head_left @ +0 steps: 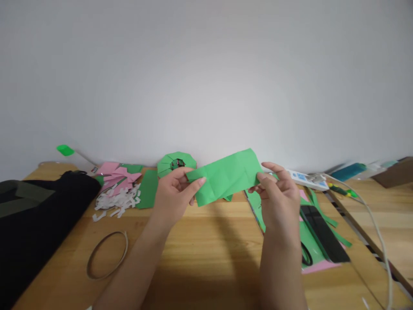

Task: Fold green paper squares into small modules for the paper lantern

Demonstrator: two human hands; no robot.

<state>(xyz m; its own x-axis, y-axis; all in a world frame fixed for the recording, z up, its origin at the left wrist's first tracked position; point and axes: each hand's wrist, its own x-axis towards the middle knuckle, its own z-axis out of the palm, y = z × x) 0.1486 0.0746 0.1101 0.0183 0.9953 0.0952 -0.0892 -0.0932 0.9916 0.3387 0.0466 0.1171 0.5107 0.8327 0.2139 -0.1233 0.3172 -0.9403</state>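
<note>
A creased strip of green paper (227, 176) is stretched between my two hands, held up over the wooden table. My left hand (176, 191) pinches its left end between thumb and fingers. At the right end, my right hand (278, 189) grips the edge with the thumb in front, other fingers curled or raised. Behind my left hand stands a round folded green paper piece (166, 161) with a dark centre. A flat green sheet (147, 189) lies beside it.
White paper scraps (119, 200) and pink paper pieces (119, 176) lie at the left, near black cloth (48, 224). A ring-shaped band (92, 254) rests in front. At right are a phone (324, 232), a power strip (305, 180) and a white cable (376, 219).
</note>
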